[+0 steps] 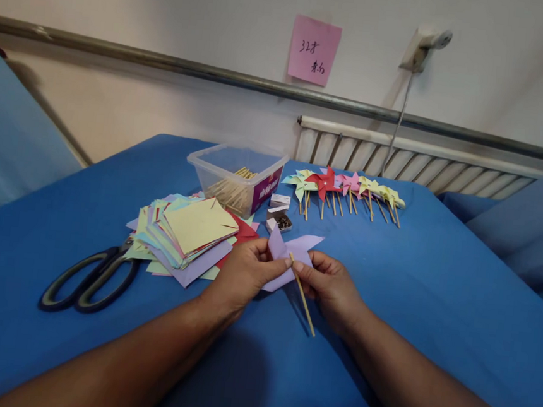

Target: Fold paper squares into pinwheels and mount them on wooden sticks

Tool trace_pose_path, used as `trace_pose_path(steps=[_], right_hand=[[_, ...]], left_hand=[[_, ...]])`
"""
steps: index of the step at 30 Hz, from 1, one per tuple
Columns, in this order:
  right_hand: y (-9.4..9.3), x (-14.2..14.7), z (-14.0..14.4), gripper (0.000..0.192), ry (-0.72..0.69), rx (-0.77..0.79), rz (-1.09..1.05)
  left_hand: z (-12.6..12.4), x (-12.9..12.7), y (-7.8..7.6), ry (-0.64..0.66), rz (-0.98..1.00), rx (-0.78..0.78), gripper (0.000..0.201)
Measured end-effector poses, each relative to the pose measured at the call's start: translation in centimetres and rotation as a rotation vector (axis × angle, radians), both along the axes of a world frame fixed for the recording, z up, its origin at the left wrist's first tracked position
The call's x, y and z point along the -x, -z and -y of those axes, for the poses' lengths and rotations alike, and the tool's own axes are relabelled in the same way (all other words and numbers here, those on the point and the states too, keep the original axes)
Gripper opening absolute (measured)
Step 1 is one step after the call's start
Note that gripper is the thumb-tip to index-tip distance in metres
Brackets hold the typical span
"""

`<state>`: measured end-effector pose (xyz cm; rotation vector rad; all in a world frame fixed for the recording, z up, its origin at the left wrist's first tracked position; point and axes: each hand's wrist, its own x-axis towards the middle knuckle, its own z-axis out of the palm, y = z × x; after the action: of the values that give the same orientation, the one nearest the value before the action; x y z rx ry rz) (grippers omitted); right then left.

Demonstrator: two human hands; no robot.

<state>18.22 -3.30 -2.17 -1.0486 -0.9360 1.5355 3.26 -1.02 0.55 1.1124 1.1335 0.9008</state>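
Just above the blue cloth, the left hand and right hand pinch a lilac pinwheel against a wooden stick. A slack grip could let its folded points spring apart. Beyond lie paper squares, scissors, finished pinwheels and a radiator.

Lilac paper pinwheel, blades half folded, sits just above the blue cloth, pinched from both sides. Thin wooden stick slants down-right from its middle.
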Motion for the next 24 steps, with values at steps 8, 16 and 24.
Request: trace_pose_path(steps=[8,16,24], right_hand=[[0.68,0.15,0.10,0.033,-0.046,0.002,-0.084],[0.54,0.13,0.10,0.033,-0.066,-0.004,-0.029],[0.60,0.01,0.10,0.034,-0.052,-0.015,0.026]], left_hand=[[-0.21,0.23,-0.15,-0.004,0.089,0.013,0.030],[-0.36,0.29,0.24,-0.008,0.115,0.019,0.033],[-0.56,0.49,0.34,0.026,0.035,-0.005,0.033]])
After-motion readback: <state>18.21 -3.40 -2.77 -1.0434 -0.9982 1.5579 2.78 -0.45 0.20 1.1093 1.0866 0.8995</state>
